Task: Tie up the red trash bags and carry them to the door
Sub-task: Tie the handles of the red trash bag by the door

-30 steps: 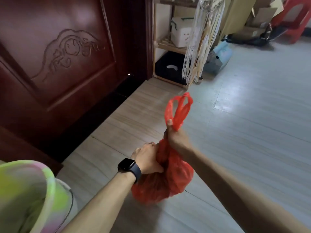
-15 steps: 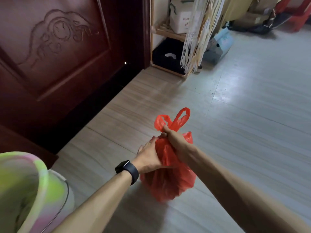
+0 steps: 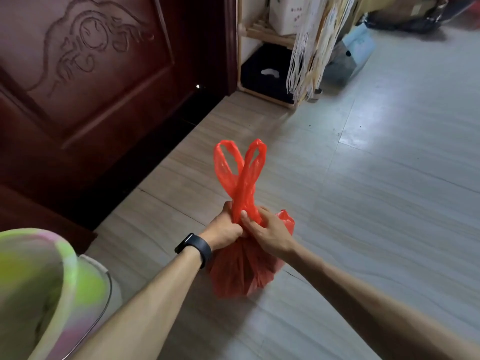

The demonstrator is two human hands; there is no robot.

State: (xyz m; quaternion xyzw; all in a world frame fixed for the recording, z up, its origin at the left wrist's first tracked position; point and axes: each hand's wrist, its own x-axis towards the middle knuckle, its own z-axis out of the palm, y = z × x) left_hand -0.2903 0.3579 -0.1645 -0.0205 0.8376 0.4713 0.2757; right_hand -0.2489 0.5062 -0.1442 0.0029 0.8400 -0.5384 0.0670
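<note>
Red thin-plastic trash bag [image 3: 241,268] bulges just below both fists. Left hand [image 3: 224,229] and right hand [image 3: 267,231] each clench its gathered neck. Handle loops [image 3: 241,172], bunched half a second ago, now stand crossed above the hands. Tying looks under way, with the dark carved wooden door [image 3: 91,87] left of the left hand.

- Left hand [image 3: 225,229], arm stretched forward, fingers curled round the gathered neck of the red bag [image 3: 240,274].
- Right hand [image 3: 268,233] touching it, thumb pinching the same neck.
</note>
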